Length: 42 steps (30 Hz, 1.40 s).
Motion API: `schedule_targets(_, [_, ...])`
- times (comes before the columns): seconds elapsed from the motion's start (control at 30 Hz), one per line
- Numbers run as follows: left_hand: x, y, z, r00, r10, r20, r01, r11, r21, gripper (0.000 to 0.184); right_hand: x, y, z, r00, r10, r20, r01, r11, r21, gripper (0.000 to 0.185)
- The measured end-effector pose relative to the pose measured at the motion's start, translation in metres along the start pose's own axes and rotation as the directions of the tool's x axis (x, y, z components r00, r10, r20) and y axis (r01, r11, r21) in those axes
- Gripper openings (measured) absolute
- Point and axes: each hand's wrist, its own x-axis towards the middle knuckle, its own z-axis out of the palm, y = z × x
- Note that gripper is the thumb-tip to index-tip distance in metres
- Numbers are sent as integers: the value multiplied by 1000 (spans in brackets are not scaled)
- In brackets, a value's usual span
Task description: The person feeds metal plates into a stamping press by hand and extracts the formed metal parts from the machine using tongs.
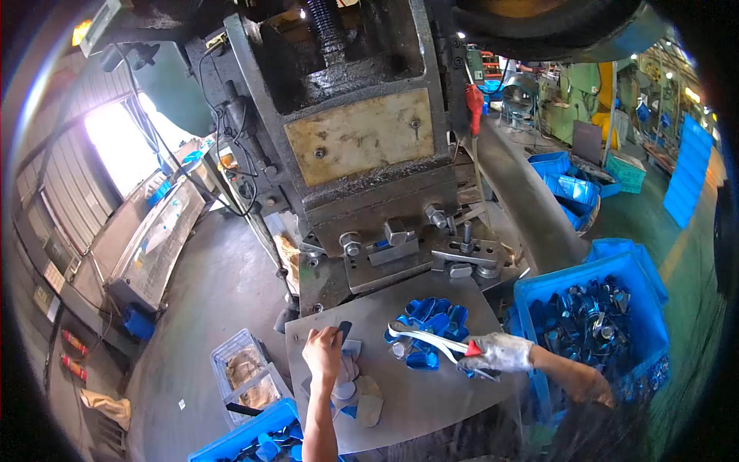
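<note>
My bare left hand [322, 356] is closed, with a small dark blue flat piece [345, 329] showing past its fingers. Just right of it, flat grey metal pieces [370, 400] lie overlapping on the metal work plate [454, 404]. My right hand [504, 353], in a whitish glove, grips long-jawed metal tongs [422, 335] with a red part near the handle. The tongs point left across a heap of shiny blue formed pieces [433, 312]. Whether their tips pinch a piece, I cannot tell.
A large press ram [358, 138] stands ahead, above its die [389, 258]. At right is a blue crate [525, 308] of blue parts; another blue crate [223, 448] is at bottom left. A pale blue crate [231, 358] sits beyond the plate's left edge.
</note>
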Motion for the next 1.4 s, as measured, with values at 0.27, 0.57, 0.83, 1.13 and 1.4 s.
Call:
schedule_targets(0.27, [-31,24,-33,863,-396,313,461,367,-808,36,-18,-13,6,999,32,40,-41,970,242,42])
schedule_targets(0.57, [-65,19,-2,744,-177,645,549,-388,-740,42,-4,12,23,997,-48,-52,64,932,357,34])
schedule_targets(0.83, [-73,20,2,721,-249,647,614,-206,-762,33,23,6,-16,994,16,-104,27,916,401,33])
schedule_targets(1.13, [-76,17,5,742,-160,651,579,-337,-742,43,141,3,-45,958,125,-257,113,660,742,11])
schedule_targets(1.4, [-73,26,1,736,-196,648,562,-357,-746,44,167,-11,-39,957,62,-283,217,491,844,11])
